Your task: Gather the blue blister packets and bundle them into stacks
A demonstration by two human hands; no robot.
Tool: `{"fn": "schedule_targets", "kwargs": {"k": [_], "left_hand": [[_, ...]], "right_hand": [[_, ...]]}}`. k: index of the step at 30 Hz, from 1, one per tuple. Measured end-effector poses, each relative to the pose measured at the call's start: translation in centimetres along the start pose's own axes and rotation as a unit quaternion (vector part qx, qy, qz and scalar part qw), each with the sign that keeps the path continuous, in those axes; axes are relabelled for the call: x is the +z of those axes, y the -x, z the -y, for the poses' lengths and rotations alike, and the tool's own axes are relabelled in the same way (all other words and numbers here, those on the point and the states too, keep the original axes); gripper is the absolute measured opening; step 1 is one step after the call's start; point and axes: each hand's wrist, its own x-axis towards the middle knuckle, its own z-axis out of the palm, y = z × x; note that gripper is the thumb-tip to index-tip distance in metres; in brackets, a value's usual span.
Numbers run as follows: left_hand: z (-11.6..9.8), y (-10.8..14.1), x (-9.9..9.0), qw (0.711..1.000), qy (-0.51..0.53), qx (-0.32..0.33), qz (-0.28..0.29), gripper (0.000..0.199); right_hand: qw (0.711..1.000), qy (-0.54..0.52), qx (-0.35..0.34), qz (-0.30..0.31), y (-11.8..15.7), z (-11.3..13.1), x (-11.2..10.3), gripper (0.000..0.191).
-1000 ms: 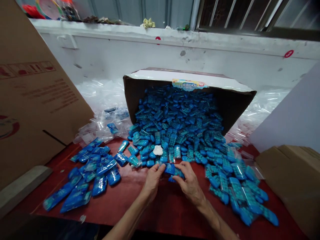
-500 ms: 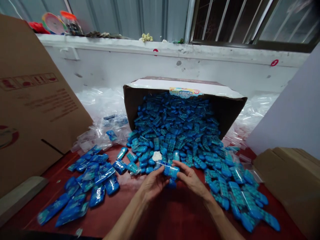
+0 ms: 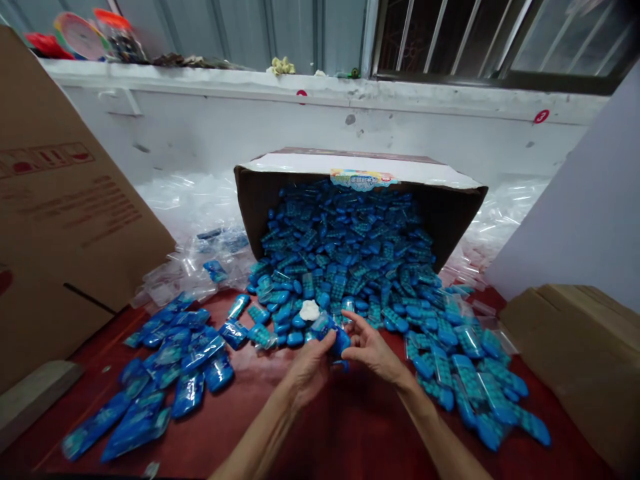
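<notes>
Red counter (image 3: 217, 430) lies bare between left pile (image 3: 187, 353) and right pile (image 3: 465, 377). Left hand (image 3: 310, 370) pinches a blue packet (image 3: 341, 342); right hand (image 3: 374, 351), grip parted, is at its right side.

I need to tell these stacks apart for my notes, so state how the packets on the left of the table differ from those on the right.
The left packets look glossy and mostly blue; the right packets show more textured turquoise between blue ends. The left packets lie mostly apart from the heap, while the right packets run on from it. Both sets rest on the red tabletop.
</notes>
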Motion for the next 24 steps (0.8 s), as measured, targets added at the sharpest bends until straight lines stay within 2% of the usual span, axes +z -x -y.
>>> {"fn": "schedule_targets", "kwargs": {"k": [2, 5, 8, 11, 13, 19, 24], "left_hand": [[0.1, 0.0, 0.1, 1.0, -0.013, 0.013, -0.001, 0.024], [-0.1, 0.1, -0.1, 0.999, -0.005, -0.026, 0.034, 0.022], [-0.4, 0.1, -0.5, 0.995, 0.014, -0.06, 0.075, 0.021], [-0.6, 0.3, -0.8, 0.991, 0.022, -0.065, 0.111, 0.02], [-0.5, 0.3, -0.9, 0.989, 0.023, -0.064, 0.129, 0.02], [0.5, 0.6, -0.8, 0.992, 0.04, -0.043, 0.116, 0.016], [1.9, 1.0, 0.1, 0.993, 0.074, -0.013, 0.094, 0.02]], "right_hand": [[1.0, 0.023, -0.013, -0.01, 0.2, 0.1, 0.1, 0.069], [0.999, 0.043, -0.011, -0.01, 0.5, 0.4, 0.2, 0.076], [0.998, 0.042, 0.032, 0.033, 0.8, 1.1, 0.4, 0.084], [0.994, 0.029, 0.06, 0.083, 0.9, 2.0, 0.5, 0.09], [0.993, 0.031, 0.064, 0.095, 1.0, 2.4, 0.6, 0.092], [0.994, 0.016, 0.043, 0.095, 1.3, 1.4, 0.6, 0.088], [0.998, -0.045, 0.018, 0.037, 1.6, -1.1, 0.9, 0.077]]}}
